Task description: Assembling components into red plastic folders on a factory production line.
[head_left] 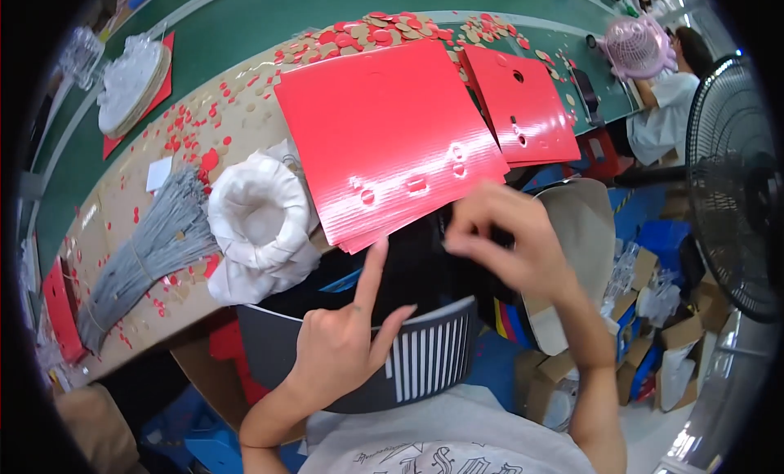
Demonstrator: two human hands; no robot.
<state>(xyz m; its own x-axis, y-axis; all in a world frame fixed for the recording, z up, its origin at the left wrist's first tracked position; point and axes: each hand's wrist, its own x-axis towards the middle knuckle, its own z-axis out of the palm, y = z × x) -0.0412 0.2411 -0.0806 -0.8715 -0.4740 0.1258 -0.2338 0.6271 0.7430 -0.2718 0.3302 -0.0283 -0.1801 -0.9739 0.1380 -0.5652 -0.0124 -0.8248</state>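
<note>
A stack of glossy red cardboard sheets (pixel 384 131) with small cut-outs along its near side lies before me. My left hand (pixel 339 343) has its index finger stretched to the stack's near edge, thumb apart, other fingers curled; it holds nothing. Close to the stack's near right corner, my right hand (pixel 510 237) is curled with the fingertips drawn together. Whatever it may pinch is too small to make out. Below the hands is a dark grey bin (pixel 286 351) with a slotted front; its inside is dark. Beyond lies a second red stack (pixel 523 106) with punched holes.
A white cloth bag (pixel 261 209) with a rolled rim and a bundle of grey ties (pixel 147 253) lie on the left. Red and brown discs (pixel 376 33) litter the table. A black fan (pixel 735 180) stands right, near cardboard boxes (pixel 682 335). Another person (pixel 665 115) sits beyond.
</note>
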